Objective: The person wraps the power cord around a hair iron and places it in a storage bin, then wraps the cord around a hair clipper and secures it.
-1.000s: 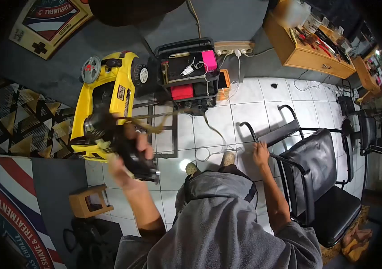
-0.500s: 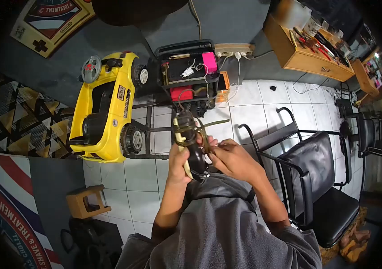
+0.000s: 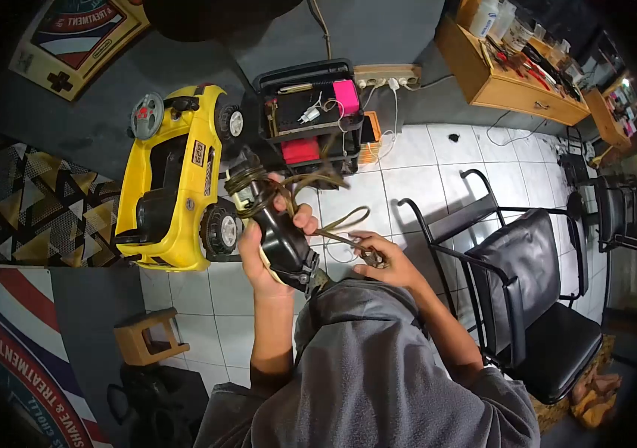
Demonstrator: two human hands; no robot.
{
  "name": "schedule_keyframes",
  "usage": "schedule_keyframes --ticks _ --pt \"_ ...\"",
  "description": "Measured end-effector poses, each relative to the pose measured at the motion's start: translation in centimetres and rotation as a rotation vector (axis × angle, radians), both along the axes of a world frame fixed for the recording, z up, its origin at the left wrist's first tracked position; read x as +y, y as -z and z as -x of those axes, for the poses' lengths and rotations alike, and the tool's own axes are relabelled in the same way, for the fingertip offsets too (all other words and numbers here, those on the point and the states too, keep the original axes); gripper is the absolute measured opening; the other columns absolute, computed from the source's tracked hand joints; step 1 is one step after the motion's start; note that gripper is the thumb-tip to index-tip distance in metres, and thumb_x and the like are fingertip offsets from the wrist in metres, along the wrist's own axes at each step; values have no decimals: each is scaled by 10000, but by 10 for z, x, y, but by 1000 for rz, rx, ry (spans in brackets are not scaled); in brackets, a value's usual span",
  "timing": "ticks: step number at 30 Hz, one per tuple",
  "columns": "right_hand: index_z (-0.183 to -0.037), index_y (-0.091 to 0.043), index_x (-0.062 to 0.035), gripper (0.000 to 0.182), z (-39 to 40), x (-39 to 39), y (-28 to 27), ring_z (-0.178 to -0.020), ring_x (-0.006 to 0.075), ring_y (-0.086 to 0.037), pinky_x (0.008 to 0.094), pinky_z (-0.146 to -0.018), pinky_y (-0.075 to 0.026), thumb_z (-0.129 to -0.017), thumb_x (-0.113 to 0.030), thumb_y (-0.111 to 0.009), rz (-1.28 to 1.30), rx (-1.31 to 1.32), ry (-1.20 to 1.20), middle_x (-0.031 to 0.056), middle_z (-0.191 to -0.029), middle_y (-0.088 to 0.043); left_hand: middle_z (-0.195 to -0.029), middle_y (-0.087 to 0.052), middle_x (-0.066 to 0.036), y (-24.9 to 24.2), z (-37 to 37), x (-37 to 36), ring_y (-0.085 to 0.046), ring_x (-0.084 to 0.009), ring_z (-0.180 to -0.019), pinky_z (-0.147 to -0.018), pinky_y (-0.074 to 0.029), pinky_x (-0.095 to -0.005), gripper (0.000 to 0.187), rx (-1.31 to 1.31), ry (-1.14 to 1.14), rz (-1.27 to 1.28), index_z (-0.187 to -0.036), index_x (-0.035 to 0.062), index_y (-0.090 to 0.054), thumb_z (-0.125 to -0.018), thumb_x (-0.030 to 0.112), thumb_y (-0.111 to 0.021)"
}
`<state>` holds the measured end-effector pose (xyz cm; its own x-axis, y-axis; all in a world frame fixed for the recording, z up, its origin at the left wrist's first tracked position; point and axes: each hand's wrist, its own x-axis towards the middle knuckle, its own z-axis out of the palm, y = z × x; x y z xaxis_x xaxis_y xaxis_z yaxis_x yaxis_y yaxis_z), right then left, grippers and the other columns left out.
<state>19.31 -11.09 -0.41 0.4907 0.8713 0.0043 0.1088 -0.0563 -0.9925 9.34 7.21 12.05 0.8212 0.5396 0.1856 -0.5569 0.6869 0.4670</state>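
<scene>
My left hand (image 3: 268, 280) is closed around a black and cream hair clipper (image 3: 283, 240), held tilted in front of me with its blade end pointing down toward my body. A brownish-green cord (image 3: 247, 179) is wound around the clipper's far end, and a loose loop of it stands out to the right. My right hand (image 3: 395, 267), to the right of the clipper and apart from it, has its fingers pinched on the cord's free length. Part of the clipper's side is hidden behind my left fingers.
A yellow toy car (image 3: 203, 179) stands at left, beside a black tiered cart (image 3: 303, 134). A black armchair (image 3: 516, 261) is on my right. Beyond it, a wooden drawer cabinet (image 3: 513, 104) carries tools and bottles. A small wooden stool (image 3: 135, 340) sits lower left.
My left hand has moved left with the clipper and turned it, showing more of its black body. My right hand has drawn away from the clipper, pulling a length of cord out.
</scene>
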Motion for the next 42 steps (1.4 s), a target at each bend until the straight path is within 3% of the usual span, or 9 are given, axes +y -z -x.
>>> schedule_keyframes --ticks 2,8,10,16,21,28,31,36,42 --pt "-955 -617 -29 220 -2 -3 2 -1060 196 -589 300 -887 -443 -784 -110 -729 -46 85 3 115 -1219 -601 -1064 -492 -12 -5 -3 1 -427 -176 -864 -767 -374 -332 664 -57 4 23 -1408 15 -284 -899 340 -558" --pt "-1083 -592 37 307 -13 -19 -25 -1035 230 -580 315 -874 -435 -833 -133 -642 -392 988 -332 188 -1093 -617 -1056 -503 -19 -20 -5 27 -447 -179 -862 -788 -382 -345 666 -273 32 251 -1395 19 -297 -883 348 -567" --pt "-1155 -561 65 377 -12 -23 -34 -997 193 -570 290 -848 -435 -831 -112 -636 -404 947 -345 147 -1063 -609 -1062 -518 -22 -19 -5 34 -468 -178 -879 -800 -385 -345 664 -285 24 237 -1394 19 -307 -885 359 -566" --pt "-994 -572 -27 207 -2 -26 -11 -859 85 -477 237 -759 -399 -864 -166 -656 -268 656 -175 51 -983 -551 -1059 -547 -29 -5 -1 36 -504 -164 -922 -814 -393 -344 611 -153 -72 220 -1367 21 -359 -892 359 -543" --pt "-1219 -566 -29 440 -5 -29 10 -834 76 -458 232 -704 -383 -941 -369 -593 -240 608 -149 8 -986 -574 -1005 -519 -32 -10 4 45 -459 -157 -904 -732 -300 -312 418 -147 -126 267 -1155 14 -460 -875 301 -576" --pt "-1254 -575 -39 347 -8 -49 19 -654 36 -425 205 -561 -333 -970 -238 -564 -112 762 3 -14 -880 -594 -984 -522 29 -10 14 59 -438 -131 -915 -740 -285 -329 508 -129 -190 208 -1236 23 -441 -883 376 -532" --pt "-1074 -674 -22 221 -10 -52 40 -517 15 -327 199 -458 -247 -956 -186 -585 147 527 248 -82 -630 -463 -981 -523 39 -17 18 60 -439 -135 -910 -741 -289 -332 521 -126 -183 185 -1253 29 -435 -888 392 -516" --pt "-1043 -674 -18 192 -16 -63 80 -500 5 -311 202 -443 -234 -961 -154 -567 78 651 309 -92 -626 -463 -972 -523 39 -25 17 54 -439 -141 -911 -742 -295 -340 530 -127 -156 101 -1248 30 -443 -890 416 -501" --pt "-1040 -673 -47 183 -19 -58 78 -631 39 -450 196 -564 -360 -946 -181 -592 152 588 293 -60 -759 -558 -1005 -507 34 -21 15 49 -441 -140 -919 -750 -312 -348 561 -189 -74 210 -1259 22 -437 -881 428 -523"
